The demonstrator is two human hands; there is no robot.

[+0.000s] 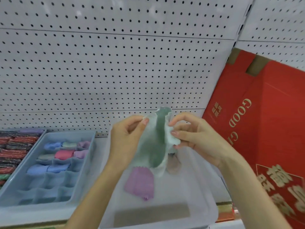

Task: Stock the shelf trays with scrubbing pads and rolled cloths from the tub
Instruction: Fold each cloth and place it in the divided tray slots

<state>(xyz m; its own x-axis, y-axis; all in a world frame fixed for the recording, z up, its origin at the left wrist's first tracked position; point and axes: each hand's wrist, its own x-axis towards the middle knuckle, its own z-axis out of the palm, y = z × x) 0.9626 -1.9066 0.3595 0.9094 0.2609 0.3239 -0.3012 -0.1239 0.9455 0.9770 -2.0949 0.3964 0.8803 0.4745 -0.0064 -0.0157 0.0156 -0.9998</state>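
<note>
The clear tub (213,210) sits on the shelf (100,148), in front of the pegboard (115,63). A purple cloth (140,184) lies flat on its floor. Behind that lies a pinkish cloth (173,165), blurred and partly hidden.

Left of the tub is a blue-grey divided tray (49,185). Rolled cloths (64,153) fill compartments in its three back rows:
- Back row: blue, pale green and mauve.
- Second row: grey-green, pink and purple.
- Third row: two blue.

Further left, at the picture's edge, scrubbing pads (14,146) in red and dark stripes are packed in rows. Their container is mostly out of view. A red box (264,113) leans at the right of the tub.

Both hands are raised over the tub, holding a green-and-white cloth (156,146) between them. The left hand (125,139) pinches its upper left edge between thumb and forefinger, with the other fingers curled. The right hand (194,136) pinches the bunched right edge with its fingertips. The cloth hangs unrolled, its lower end reaching down toward the purple cloth.
</note>
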